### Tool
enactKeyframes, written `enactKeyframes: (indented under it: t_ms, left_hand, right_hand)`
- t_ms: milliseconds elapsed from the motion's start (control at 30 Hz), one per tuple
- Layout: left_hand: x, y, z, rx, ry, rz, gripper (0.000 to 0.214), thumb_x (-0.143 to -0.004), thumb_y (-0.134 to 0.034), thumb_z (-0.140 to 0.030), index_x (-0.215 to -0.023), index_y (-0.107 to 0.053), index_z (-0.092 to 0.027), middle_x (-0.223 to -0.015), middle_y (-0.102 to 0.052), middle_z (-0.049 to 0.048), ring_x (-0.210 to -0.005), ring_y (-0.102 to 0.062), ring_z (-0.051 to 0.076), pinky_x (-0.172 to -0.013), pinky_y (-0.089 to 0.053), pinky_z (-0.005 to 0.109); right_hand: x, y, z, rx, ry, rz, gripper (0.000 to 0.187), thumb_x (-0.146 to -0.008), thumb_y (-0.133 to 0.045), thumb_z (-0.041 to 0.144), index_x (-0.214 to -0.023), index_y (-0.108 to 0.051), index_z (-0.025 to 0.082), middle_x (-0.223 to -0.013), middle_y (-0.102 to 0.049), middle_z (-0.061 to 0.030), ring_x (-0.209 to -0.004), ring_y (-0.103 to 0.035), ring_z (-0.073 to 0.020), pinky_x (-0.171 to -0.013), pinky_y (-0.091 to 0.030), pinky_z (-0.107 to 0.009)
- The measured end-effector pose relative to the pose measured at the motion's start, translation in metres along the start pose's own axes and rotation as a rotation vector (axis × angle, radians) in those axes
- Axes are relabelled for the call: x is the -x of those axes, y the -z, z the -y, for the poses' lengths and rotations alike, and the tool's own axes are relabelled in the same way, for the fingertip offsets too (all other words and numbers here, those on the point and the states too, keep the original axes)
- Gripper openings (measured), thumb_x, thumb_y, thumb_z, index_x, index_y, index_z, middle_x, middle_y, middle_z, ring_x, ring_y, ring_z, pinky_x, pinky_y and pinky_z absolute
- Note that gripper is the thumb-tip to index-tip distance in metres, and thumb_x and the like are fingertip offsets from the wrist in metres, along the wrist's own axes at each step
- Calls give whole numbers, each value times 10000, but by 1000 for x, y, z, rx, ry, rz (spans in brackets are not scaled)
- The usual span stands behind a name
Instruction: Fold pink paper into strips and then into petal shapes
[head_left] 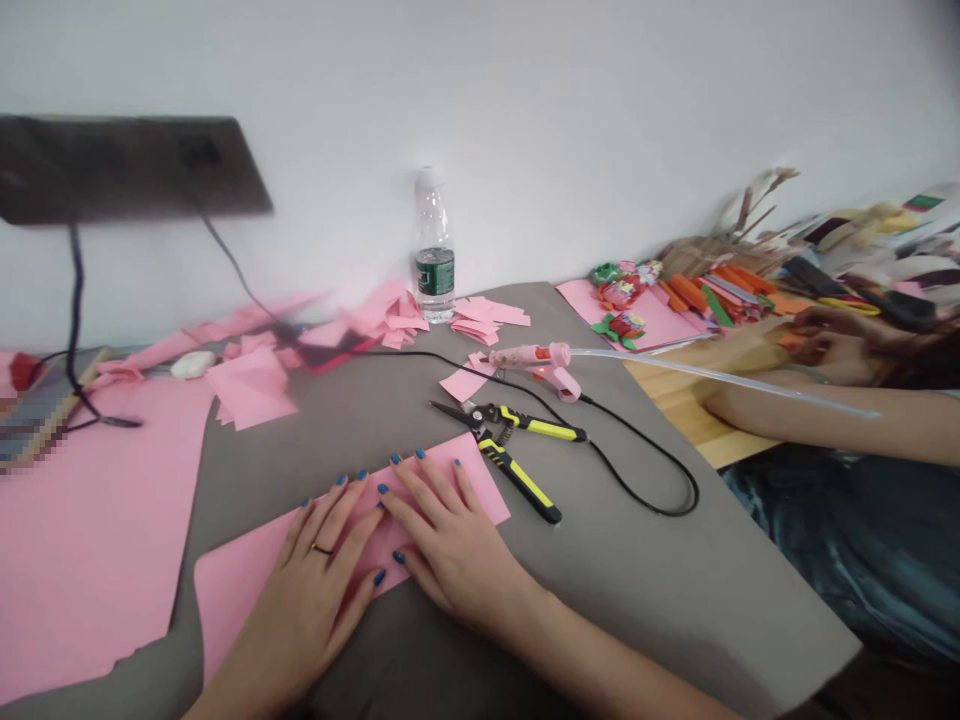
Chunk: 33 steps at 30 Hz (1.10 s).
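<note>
Both palms rest on a strip of pink paper (247,585) that lies aslant on the grey table. My left hand (319,560) is flat on its left part, fingers stretched out, a thin dark ring on one finger. Close beside it, my right hand (450,535) presses on the right part with fingers spread. Blue polish covers the nails. Just beyond the paper's right end lie yellow-and-black pruning shears (517,450) with their handles apart. A pink glue gun (536,362) with a long clear glue stick (720,380) lies farther back, its black cord looping right.
A large pink sheet (97,540) covers the table's left side. Cut pink pieces (251,385) and a water bottle (435,250) stand along the wall. At the right, paper flowers (622,300) lie near a co-worker's forearm (832,415). A dark panel (135,168) hangs upper left.
</note>
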<state>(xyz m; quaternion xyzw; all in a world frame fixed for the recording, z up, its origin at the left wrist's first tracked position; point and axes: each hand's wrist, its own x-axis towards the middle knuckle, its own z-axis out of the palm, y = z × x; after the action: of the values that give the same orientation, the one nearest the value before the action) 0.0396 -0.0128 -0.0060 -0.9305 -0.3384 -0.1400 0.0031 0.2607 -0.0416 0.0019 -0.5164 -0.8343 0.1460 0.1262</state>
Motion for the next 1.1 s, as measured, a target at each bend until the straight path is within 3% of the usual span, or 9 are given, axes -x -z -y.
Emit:
enactKeyframes:
  t_ms: [667,967,1100]
  left_hand:
    - [-1,-2,-1,-23,2,4,498,-971,-498,-254,-1458,-445,-167,-1549,-473,134,-1411,-419,321,-1161,-269,471]
    - [3,-7,-6,-47,86,33,623,-1011,-452,-350,-1575,-274,-155,-1541,-500,111,-1422,-425,271,-1170,-280,434]
    - [4,-6,-9,-31,119,46,620,-1010,-458,-366,-1573,-290,-167,-1549,-492,102,-1417,-434,270,-1161,-302,436]
  right_hand:
    - [1,-5,-2,5,-6,-3,535,-1050,-383,397,-1547,-388,200,-1652,-312,-103,-1521,-234,-351,-1185,-243,-650]
    - [-1,-7,-1,48,-5,-15,583,-1039,-402,380,-1584,-308,196,-1637,-343,-87,-1504,-277,-353,-1180,-252,-646]
    - [-1,-7,-1,88,-9,-22,584,-1021,-435,349,-1575,-335,195,-1644,-316,-111,-1495,-301,-363,-1154,-297,-636]
